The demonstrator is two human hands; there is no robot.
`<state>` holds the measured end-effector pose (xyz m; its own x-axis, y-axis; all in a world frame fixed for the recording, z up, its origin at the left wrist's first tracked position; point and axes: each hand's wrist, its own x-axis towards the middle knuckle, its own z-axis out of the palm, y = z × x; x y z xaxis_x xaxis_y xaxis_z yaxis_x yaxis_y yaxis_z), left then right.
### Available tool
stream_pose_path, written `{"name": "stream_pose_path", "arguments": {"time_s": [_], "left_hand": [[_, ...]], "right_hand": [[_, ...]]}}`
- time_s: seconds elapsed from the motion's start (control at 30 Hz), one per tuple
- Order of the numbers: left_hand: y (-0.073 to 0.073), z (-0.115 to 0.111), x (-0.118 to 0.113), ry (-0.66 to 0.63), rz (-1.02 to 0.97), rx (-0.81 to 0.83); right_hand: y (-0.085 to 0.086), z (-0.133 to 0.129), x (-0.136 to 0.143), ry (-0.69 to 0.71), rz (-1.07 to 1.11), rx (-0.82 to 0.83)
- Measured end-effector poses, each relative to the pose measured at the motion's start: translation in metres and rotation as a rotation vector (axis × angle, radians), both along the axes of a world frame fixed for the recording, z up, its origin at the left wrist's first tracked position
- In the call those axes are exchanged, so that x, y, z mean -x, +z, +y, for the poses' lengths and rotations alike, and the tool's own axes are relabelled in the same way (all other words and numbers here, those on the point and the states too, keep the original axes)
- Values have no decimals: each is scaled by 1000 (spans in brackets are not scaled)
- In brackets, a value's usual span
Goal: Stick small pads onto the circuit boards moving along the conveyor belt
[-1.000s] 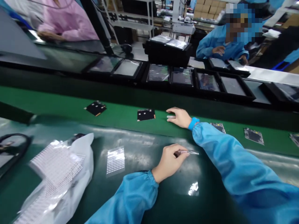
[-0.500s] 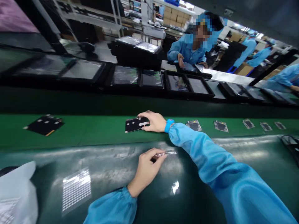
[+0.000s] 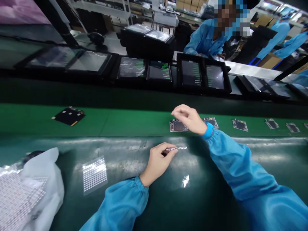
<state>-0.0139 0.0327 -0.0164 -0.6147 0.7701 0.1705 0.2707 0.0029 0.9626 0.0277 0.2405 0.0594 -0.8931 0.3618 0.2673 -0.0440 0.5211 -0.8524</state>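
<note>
My left hand (image 3: 160,163) is above the dark green mat (image 3: 216,208), pinching one end of a thin clear strip (image 3: 181,148) with a row of small pale dots. On the bright green belt (image 3: 134,123), my right hand (image 3: 190,118) hovers over the left part of the row of circuit boards. Its fingers are drawn together, and anything between them cannot be made out. Just below it lies a grey circuit board (image 3: 177,126), partly covered by the hand. Another circuit board (image 3: 211,122) shows behind my right wrist.
A black-faced board (image 3: 68,116) lies on the belt to the left. A clear sheet of dots (image 3: 95,175) and a white bag (image 3: 51,179) with similar sheets are on the mat. Black trays (image 3: 110,75) line the far side, where a person in blue (image 3: 202,37) sits.
My right hand has left the black-faced board it was gripping, which no longer shows there, and a grey board shows beneath it. The tray near the co-worker differs in position; the view has shifted.
</note>
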Motion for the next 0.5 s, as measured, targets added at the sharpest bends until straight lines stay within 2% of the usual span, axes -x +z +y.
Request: {"name": "stream_pose_path", "arguments": {"time_s": [0.17, 0.3, 0.4, 0.5], "left_hand": [[1, 0, -1, 2, -43, 8], [1, 0, 0, -1, -37, -1], [2, 0, 0, -7, -20, -1], [3, 0, 1, -15, -6, 7]], "right_hand": [[-2, -10, -43, -50, -43, 381], [-10, -24, -69, -43, -12, 766], [-17, -37, -79, -2, -6, 855], [-21, -46, -84, -12, -8, 789]]}}
